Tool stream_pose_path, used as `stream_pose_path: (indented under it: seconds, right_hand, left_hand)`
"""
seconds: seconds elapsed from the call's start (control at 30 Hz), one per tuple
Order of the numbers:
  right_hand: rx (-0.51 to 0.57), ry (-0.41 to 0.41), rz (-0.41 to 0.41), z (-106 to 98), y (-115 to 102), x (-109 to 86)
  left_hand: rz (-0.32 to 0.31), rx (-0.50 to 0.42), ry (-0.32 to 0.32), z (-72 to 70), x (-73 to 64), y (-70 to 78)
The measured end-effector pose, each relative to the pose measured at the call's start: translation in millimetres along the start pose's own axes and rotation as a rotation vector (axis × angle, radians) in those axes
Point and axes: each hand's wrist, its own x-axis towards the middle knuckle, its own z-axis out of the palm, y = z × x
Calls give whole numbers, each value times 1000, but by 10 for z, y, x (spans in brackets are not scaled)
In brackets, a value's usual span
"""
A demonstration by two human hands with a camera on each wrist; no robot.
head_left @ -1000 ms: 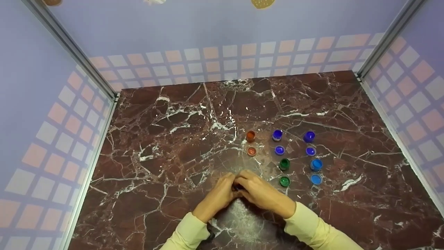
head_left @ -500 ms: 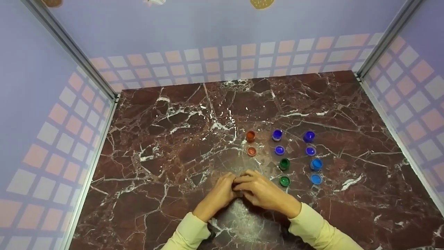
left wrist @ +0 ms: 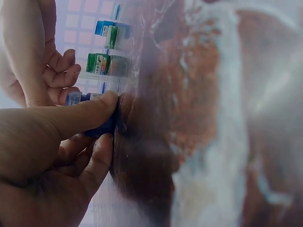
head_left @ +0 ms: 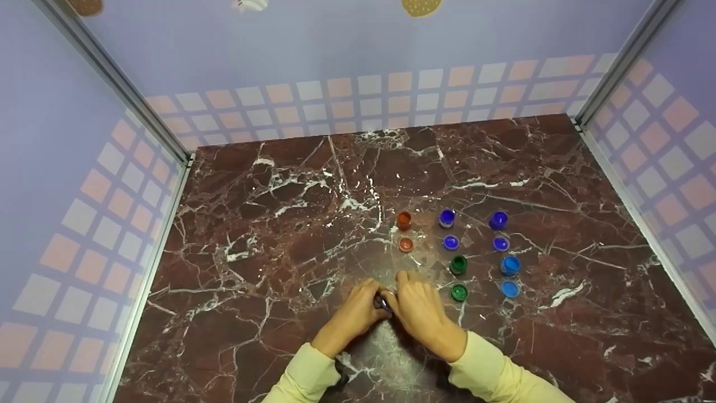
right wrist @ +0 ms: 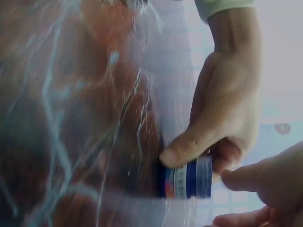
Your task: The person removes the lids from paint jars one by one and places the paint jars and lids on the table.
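Observation:
In the head view my left hand (head_left: 355,308) holds a small dark blue paint jar (right wrist: 182,180) on the table, thumb and fingers around its body. The jar's lid (right wrist: 203,177) is on it, as the right wrist view shows. My right hand (head_left: 422,310) is just to the right of the jar. In the right wrist view its thumb and fingers are spread beside the lid, with a small gap between. The left wrist view shows the jar (left wrist: 102,128) partly hidden by the left thumb.
Uncapped paint jars stand to the right: orange (head_left: 404,220), violet-blue (head_left: 447,218), another violet-blue (head_left: 498,220), green (head_left: 458,265) and light blue (head_left: 509,265). Their lids, such as the green lid (head_left: 459,292), lie in front of them. Patterned walls (head_left: 369,101) border the marble-look table (head_left: 251,336).
The right hand's fingers covered the jar earlier; now they have come away from it and the hand has turned, so the jar shows. The left hand has stayed in place.

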Motion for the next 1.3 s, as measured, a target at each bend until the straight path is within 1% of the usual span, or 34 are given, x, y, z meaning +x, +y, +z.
stream_pose_path:
  seconds: [0.13,0.27,0.43,0.6,0.67,0.83,0.9,1.03,1.2,1.3]
  right_hand:
    - [-63,-30,4,26,-94,-17]
    - [-88,-32,13,56,-143,-25]
    - [-61,-36,-10,53,-178,-49]
    - [-38,-34,-71,42,-164,-61]
    - [-15,-46,-96,32,-135,-66]
    - [53,-116,-196,-8,-8,-56]
    - [75,-143,-257,-17,56,-41]
    - [139,-178,-393,-28,175,-2]
    - [145,-203,-555,-43,258,63]
    - [137,-221,-610,-52,277,92]
  left_hand:
    - [21,0,10,4,-6,4]
    - [43,18,10,4,-22,13]
    - [55,26,12,4,-29,21]
    - [42,7,9,0,-10,21]
    - [35,7,1,3,-1,18]
    - [48,15,-11,-6,-3,-5]
    - [45,13,-25,-17,-4,-14]
    - [14,12,-70,-38,19,-20]
    - [-16,10,-86,-57,31,-19]
    - [-23,6,-85,-59,33,-23]
